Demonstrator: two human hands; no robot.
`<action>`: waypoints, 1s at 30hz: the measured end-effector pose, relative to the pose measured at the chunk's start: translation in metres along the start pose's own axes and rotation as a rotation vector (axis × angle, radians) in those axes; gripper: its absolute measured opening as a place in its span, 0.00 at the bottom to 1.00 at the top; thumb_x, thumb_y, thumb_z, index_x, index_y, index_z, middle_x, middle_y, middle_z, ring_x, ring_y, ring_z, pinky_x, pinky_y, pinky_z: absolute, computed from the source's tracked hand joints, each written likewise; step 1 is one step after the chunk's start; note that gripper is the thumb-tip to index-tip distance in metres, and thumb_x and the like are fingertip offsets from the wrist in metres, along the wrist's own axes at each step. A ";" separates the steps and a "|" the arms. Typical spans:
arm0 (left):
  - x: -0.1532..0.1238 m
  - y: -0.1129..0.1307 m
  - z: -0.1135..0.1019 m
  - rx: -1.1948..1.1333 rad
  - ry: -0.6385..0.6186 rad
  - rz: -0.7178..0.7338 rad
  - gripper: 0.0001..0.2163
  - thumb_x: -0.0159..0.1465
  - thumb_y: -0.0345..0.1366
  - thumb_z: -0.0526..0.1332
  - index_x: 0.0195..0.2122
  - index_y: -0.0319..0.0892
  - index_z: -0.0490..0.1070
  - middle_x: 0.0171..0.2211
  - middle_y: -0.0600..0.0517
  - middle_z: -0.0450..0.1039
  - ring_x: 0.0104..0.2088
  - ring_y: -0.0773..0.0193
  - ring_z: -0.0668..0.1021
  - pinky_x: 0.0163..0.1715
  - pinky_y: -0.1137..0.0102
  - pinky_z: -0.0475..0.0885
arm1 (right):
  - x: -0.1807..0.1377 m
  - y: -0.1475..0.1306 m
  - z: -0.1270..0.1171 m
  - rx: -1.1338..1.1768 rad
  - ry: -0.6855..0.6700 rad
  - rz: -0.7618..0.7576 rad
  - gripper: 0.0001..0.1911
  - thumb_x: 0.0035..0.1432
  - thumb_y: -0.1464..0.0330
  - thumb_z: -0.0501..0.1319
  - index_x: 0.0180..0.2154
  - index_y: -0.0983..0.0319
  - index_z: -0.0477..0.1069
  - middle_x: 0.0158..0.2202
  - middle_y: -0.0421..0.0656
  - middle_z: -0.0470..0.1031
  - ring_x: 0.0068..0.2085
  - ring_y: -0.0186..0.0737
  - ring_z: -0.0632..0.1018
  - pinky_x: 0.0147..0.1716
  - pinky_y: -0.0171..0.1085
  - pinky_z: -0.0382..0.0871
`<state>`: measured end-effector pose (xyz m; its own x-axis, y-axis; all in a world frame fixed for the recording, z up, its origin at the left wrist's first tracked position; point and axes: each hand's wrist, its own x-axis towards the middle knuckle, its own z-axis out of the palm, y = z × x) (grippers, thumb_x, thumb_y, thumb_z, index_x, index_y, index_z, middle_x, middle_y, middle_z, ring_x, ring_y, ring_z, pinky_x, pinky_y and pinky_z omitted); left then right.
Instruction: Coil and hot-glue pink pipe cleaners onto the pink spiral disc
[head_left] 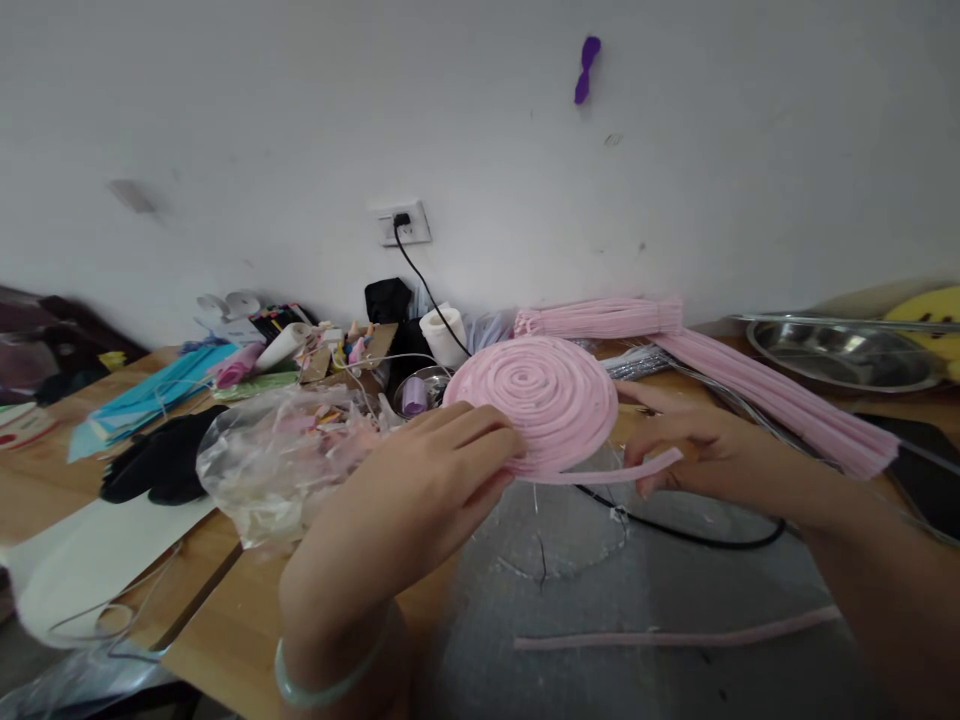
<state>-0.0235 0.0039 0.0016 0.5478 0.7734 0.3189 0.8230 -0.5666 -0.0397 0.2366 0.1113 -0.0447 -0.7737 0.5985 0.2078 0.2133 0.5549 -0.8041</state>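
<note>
Pink coil (531,395): a flat spiral between the hands, over the grey mat (480,655); its free end (592,478) runs off the near edge to the right.
Left hand (442,465): grip closed on the coil's near-left rim, fingers laid over it.
Right hand (697,445): fingers bent, beside the coil's right side and the free end — cannot tell whether the grip is closed on it.
Loose pink strip (675,638): on the mat, nearest the person.
Worktop (206,650), left: clear plastic bag (259,480), black glove (169,455), blue strips (154,395).
Worktop, back right: pink bundles (780,395) — and a metal bowl (844,365).
Wall (247,110): socket (418,222) with a black plug (402,219).
</note>
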 end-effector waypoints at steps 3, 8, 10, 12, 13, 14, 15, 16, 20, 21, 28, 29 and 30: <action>0.001 0.001 -0.001 -0.013 -0.006 -0.005 0.06 0.68 0.32 0.52 0.41 0.41 0.68 0.41 0.49 0.72 0.40 0.61 0.74 0.40 0.64 0.70 | 0.002 -0.002 0.001 0.027 0.017 0.001 0.06 0.53 0.59 0.65 0.30 0.53 0.78 0.59 0.41 0.64 0.60 0.52 0.66 0.53 0.47 0.65; 0.003 0.003 -0.002 -0.036 -0.044 -0.027 0.06 0.68 0.32 0.51 0.38 0.41 0.66 0.39 0.50 0.70 0.39 0.61 0.72 0.39 0.64 0.69 | 0.004 -0.007 0.000 0.053 0.022 -0.009 0.09 0.54 0.58 0.64 0.33 0.55 0.76 0.55 0.43 0.69 0.58 0.49 0.67 0.56 0.47 0.61; 0.003 0.004 -0.002 -0.051 -0.048 -0.022 0.06 0.68 0.31 0.51 0.39 0.41 0.66 0.40 0.50 0.70 0.39 0.61 0.72 0.39 0.64 0.69 | 0.004 -0.008 0.000 0.060 0.033 -0.015 0.09 0.56 0.58 0.62 0.33 0.56 0.75 0.55 0.43 0.70 0.58 0.47 0.68 0.57 0.45 0.60; 0.002 0.005 -0.002 -0.057 -0.042 -0.015 0.06 0.68 0.29 0.51 0.41 0.41 0.66 0.42 0.50 0.69 0.40 0.61 0.72 0.39 0.64 0.70 | 0.004 -0.009 0.000 0.054 0.054 -0.020 0.10 0.59 0.59 0.59 0.33 0.56 0.75 0.56 0.42 0.69 0.58 0.45 0.68 0.58 0.44 0.59; 0.002 0.005 -0.001 -0.060 -0.039 -0.012 0.07 0.67 0.28 0.52 0.43 0.42 0.66 0.43 0.50 0.69 0.41 0.61 0.72 0.40 0.64 0.70 | 0.005 -0.010 0.000 0.051 0.064 -0.020 0.11 0.60 0.59 0.58 0.33 0.56 0.75 0.56 0.42 0.69 0.57 0.45 0.68 0.58 0.43 0.58; 0.002 0.006 -0.001 -0.066 -0.040 -0.012 0.08 0.67 0.27 0.52 0.44 0.42 0.65 0.45 0.50 0.69 0.42 0.61 0.72 0.41 0.64 0.70 | 0.006 -0.010 0.001 0.050 0.072 -0.019 0.11 0.61 0.59 0.57 0.34 0.56 0.75 0.56 0.42 0.69 0.57 0.44 0.68 0.58 0.43 0.59; 0.002 0.007 -0.001 -0.074 -0.048 -0.012 0.10 0.67 0.26 0.51 0.46 0.43 0.65 0.46 0.50 0.68 0.43 0.61 0.72 0.42 0.64 0.70 | 0.006 -0.011 0.002 0.054 0.080 -0.016 0.12 0.61 0.59 0.56 0.34 0.56 0.75 0.56 0.42 0.69 0.56 0.44 0.69 0.56 0.43 0.60; 0.002 0.008 -0.002 -0.080 -0.055 -0.010 0.11 0.67 0.25 0.50 0.47 0.44 0.65 0.46 0.50 0.68 0.44 0.61 0.71 0.43 0.64 0.69 | 0.007 -0.011 0.003 0.062 0.091 -0.009 0.13 0.61 0.59 0.56 0.34 0.57 0.75 0.55 0.43 0.70 0.54 0.45 0.71 0.55 0.43 0.62; 0.003 0.013 -0.002 -0.063 -0.080 0.007 0.17 0.65 0.22 0.47 0.48 0.47 0.66 0.47 0.51 0.68 0.44 0.62 0.72 0.43 0.64 0.69 | 0.011 -0.011 0.010 0.102 0.180 -0.013 0.12 0.60 0.59 0.56 0.30 0.57 0.73 0.48 0.44 0.74 0.47 0.43 0.74 0.49 0.42 0.65; 0.003 0.013 -0.002 -0.052 -0.084 0.010 0.17 0.65 0.21 0.47 0.48 0.47 0.67 0.47 0.50 0.68 0.44 0.61 0.72 0.42 0.64 0.69 | 0.012 -0.011 0.012 0.106 0.210 -0.014 0.12 0.60 0.60 0.57 0.28 0.58 0.72 0.45 0.43 0.74 0.46 0.42 0.74 0.48 0.41 0.65; 0.003 0.012 -0.004 -0.053 -0.101 0.005 0.18 0.65 0.23 0.50 0.52 0.47 0.64 0.49 0.50 0.68 0.46 0.60 0.71 0.45 0.62 0.70 | 0.014 -0.008 0.019 0.149 0.295 0.077 0.10 0.56 0.61 0.59 0.27 0.59 0.67 0.31 0.40 0.69 0.36 0.39 0.71 0.39 0.39 0.63; 0.001 0.013 -0.007 -0.050 -0.109 0.008 0.18 0.65 0.24 0.51 0.54 0.48 0.63 0.50 0.50 0.67 0.48 0.59 0.71 0.47 0.61 0.69 | 0.015 -0.007 0.020 0.157 0.306 0.074 0.09 0.55 0.62 0.59 0.27 0.59 0.67 0.32 0.40 0.70 0.37 0.39 0.71 0.40 0.39 0.63; 0.000 0.017 -0.010 -0.049 -0.111 0.014 0.19 0.65 0.26 0.53 0.55 0.50 0.62 0.52 0.51 0.67 0.50 0.58 0.70 0.49 0.60 0.69 | 0.015 -0.006 0.021 0.167 0.318 0.067 0.09 0.55 0.63 0.60 0.26 0.59 0.67 0.32 0.40 0.70 0.38 0.40 0.71 0.41 0.39 0.63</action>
<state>-0.0110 -0.0086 0.0101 0.5745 0.7908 0.2113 0.8085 -0.5885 0.0039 0.2115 0.1050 -0.0482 -0.5311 0.7951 0.2930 0.1365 0.4215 -0.8965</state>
